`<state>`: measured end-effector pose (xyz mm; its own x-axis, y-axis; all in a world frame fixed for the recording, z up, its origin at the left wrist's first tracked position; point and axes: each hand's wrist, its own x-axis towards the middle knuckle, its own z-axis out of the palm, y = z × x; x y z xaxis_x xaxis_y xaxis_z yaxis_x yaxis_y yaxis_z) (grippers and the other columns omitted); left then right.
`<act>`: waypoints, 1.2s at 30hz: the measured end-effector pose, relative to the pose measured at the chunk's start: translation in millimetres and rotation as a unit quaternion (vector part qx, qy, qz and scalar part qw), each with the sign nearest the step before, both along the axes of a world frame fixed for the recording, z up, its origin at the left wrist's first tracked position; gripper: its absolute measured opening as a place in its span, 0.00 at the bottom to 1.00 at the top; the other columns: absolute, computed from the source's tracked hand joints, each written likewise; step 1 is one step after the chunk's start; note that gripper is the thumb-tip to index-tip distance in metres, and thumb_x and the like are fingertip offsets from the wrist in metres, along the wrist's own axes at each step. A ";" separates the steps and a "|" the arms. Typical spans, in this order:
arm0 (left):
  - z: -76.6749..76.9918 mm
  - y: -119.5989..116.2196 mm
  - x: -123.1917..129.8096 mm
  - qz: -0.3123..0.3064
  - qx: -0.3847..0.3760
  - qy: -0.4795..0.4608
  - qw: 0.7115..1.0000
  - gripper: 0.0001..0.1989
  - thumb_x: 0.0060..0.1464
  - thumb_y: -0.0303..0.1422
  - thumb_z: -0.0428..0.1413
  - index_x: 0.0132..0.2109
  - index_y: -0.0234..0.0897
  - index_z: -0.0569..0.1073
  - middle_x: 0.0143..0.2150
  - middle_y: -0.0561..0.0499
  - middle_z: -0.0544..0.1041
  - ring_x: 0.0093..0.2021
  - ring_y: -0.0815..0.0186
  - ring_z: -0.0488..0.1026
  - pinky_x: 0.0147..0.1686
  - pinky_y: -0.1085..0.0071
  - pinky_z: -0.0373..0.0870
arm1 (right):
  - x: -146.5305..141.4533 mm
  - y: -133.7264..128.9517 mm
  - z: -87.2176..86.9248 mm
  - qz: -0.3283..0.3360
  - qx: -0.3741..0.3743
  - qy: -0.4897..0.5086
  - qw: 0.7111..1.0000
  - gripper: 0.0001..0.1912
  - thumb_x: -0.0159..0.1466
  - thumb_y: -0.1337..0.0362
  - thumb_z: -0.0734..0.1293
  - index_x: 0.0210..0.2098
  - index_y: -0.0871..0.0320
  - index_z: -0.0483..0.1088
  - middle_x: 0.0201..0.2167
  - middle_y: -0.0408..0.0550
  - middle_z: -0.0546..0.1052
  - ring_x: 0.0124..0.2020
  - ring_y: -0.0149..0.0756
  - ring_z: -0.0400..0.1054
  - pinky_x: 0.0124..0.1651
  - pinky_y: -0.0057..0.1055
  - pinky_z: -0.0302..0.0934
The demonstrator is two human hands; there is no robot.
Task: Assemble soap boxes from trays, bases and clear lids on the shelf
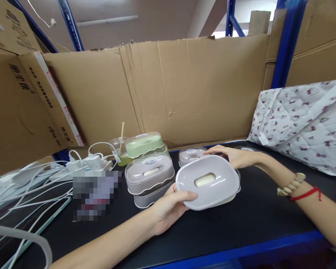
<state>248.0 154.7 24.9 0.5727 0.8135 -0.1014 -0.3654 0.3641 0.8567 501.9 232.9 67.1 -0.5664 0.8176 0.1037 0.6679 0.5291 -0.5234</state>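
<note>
My left hand point(173, 207) grips a light grey, rounded oval tray point(182, 181) by its near left edge, thumb on top. An oval slot in the tray's middle shows a cream-coloured surface, and a pale rim shows beneath its near right edge. My right hand point(235, 156) is behind the tray, fingers stretched out to the left. Its fingertips are at the right end of a small grey box with a clear lid point(190, 153); whether they touch it I cannot tell. The raised tray hides part of that hand and the box.
Left of the tray stand stacked grey lidded boxes point(151, 173), with green ones point(144, 145) behind. A cup with a straw point(124, 158), white chargers and cables point(93, 162) lie further left. Cardboard point(184, 93) walls the back; a quilted patterned bag point(305, 123) sits right.
</note>
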 end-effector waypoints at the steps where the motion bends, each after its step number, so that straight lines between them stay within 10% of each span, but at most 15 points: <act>1: 0.2 0.2 0.1 0.003 -0.002 -0.001 1.000 0.34 0.34 0.25 0.63 0.53 0.35 0.67 0.42 0.48 0.76 0.44 0.64 0.72 0.46 0.71 0.63 | -1.1 1.3 -1.1 -0.007 0.011 0.007 1.000 0.40 0.45 0.52 0.71 0.57 0.54 0.64 0.55 0.55 0.62 0.53 0.45 0.61 0.54 0.40 0.59; 11: 0.3 -0.1 0.3 0.018 -0.028 -0.020 0.999 0.34 0.34 0.21 0.63 0.54 0.34 0.67 0.38 0.49 0.77 0.37 0.69 0.74 0.41 0.75 0.68 | -20.7 6.9 -7.7 -0.091 0.163 0.155 0.970 0.21 0.49 0.49 0.66 0.32 0.60 0.75 0.34 0.52 0.74 0.36 0.38 0.68 0.41 0.36 0.62; 18: 1.2 -2.1 1.7 0.052 -0.034 -0.035 0.997 0.32 0.41 0.18 0.59 0.56 0.34 0.65 0.39 0.48 0.77 0.38 0.68 0.74 0.41 0.75 0.70 | -32.3 -17.6 8.5 -0.048 -0.109 0.235 0.965 0.37 0.48 0.37 0.64 0.45 0.59 0.70 0.40 0.53 0.72 0.32 0.34 0.68 0.21 0.22 0.60; 24: -3.2 3.5 3.4 0.055 -0.012 -0.045 0.997 0.31 0.41 0.17 0.59 0.56 0.31 0.66 0.40 0.47 0.77 0.39 0.69 0.74 0.43 0.78 0.69 | -32.1 -27.9 11.3 0.020 -0.236 0.120 0.964 0.40 0.45 0.53 0.73 0.54 0.63 0.62 0.38 0.52 0.72 0.30 0.32 0.68 0.25 0.24 0.66; 36: -1.1 3.7 -0.4 0.028 -0.007 -0.039 0.999 0.23 0.54 0.29 0.53 0.57 0.31 0.65 0.52 0.44 0.71 0.49 0.59 0.71 0.53 0.64 0.65 | -35.4 -20.8 5.1 0.026 -0.114 0.189 0.975 0.39 0.50 0.49 0.69 0.57 0.61 0.58 0.43 0.51 0.72 0.43 0.36 0.67 0.48 0.35 0.64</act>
